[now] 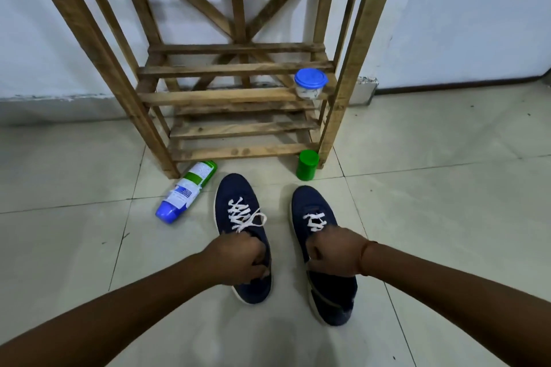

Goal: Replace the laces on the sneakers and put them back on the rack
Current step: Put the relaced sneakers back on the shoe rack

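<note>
Sneakers (310, 202): 2, navy, white laces (241, 214), on floor (89, 173). Long axes parallel, toes beyond fingers (314, 252) toward rack (238, 152). Left hand (238, 259), right hand (335, 250): fingers curled, each gripping 1 collar.

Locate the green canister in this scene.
In the head view the green canister stands upright on the floor, right of centre, beside the wooden rack's front right leg, beyond the right-hand sneaker's toe.

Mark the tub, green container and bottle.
tub (311, 78): head view, blue lid.
green container (307, 164): head view, side wall.
bottle (186, 191): head view, white label.
</note>
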